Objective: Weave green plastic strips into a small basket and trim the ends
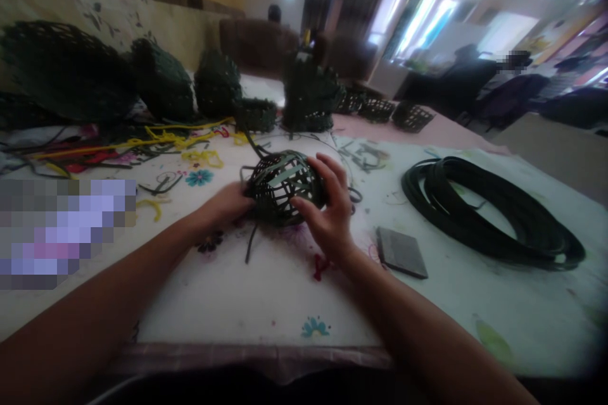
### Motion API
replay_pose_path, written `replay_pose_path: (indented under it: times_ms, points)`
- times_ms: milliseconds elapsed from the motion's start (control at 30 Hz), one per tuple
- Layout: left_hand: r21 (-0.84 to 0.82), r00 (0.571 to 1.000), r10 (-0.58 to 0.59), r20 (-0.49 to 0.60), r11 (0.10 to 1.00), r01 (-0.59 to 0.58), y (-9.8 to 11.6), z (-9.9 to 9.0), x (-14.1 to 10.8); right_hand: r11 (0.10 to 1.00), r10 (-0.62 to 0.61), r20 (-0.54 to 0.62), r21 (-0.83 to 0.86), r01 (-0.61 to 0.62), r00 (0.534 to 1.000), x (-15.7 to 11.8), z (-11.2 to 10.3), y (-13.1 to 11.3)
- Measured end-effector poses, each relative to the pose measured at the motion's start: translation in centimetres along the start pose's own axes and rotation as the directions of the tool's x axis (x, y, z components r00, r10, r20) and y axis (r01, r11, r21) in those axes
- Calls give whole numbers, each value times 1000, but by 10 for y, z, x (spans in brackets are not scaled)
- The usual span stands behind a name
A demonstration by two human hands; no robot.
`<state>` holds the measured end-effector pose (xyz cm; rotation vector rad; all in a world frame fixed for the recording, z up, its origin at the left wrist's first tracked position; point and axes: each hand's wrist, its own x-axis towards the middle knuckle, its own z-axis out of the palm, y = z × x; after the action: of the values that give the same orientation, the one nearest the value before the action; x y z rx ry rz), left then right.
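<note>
A small round basket (pixel 285 183) of dark green strips is between my hands above the table, lying on its side with its open weave facing me. Loose strip ends stick out around its left edge. My left hand (pixel 236 198) grips that edge, its fingers mostly hidden behind the basket. Around the right side curves my right hand (pixel 330 202), thumb toward the near face and fingers over the top, holding the basket.
A coil of dark strip (pixel 489 212) lies at the right, with a flat grey block (pixel 401 252) beside it. Several dark woven baskets (pixel 164 79) stand along the back. Yellow strips (pixel 204 157) and scraps litter the floral-covered table (pixel 228 310). People sit in the blurred background.
</note>
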<state>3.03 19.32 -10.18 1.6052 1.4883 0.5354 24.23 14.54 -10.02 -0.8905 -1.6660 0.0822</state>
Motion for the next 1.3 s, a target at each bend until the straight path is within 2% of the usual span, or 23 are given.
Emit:
replay_pose_path:
  times_ms: [100, 233, 367, 433, 600, 800, 1000, 1200, 1300]
  points:
    - [-59, 1000, 1, 10, 998, 0, 0, 1, -1, 1000, 2, 6, -2, -2, 1000, 0, 1, -1]
    - [-178, 995, -63, 76, 981, 75, -2, 1, 0, 999, 16, -7, 33, -15, 1000, 1, 2, 0]
    - [-155, 995, -88, 53, 983, 95, 0, 0, -1, 998, 30, -13, 57, -29, 999, 2, 2, 0]
    - [-135, 996, -90, 13, 987, 91, 0, 0, -2, 997, 36, -10, 63, -35, 999, 1, 2, 0]
    - [-177, 998, -41, 47, 983, 49, -4, 4, -1, 996, 50, 0, 74, -50, 999, 1, 1, 0]
    - [-202, 999, -49, -13, 978, 45, -7, 9, 1, 998, 22, 10, 65, -23, 1000, 1, 2, -1]
    - [-208, 999, -32, 44, 977, 40, -8, 7, -2, 998, 33, -13, 58, -33, 999, 1, 2, 2]
    - [-198, 999, 23, -41, 980, -31, -9, 7, 3, 1000, -17, 13, -11, 17, 1000, -1, 5, -4]
    - [-247, 999, 27, -28, 969, -33, -8, 9, 0, 1000, -18, 20, -1, 19, 1000, 0, 5, -2]
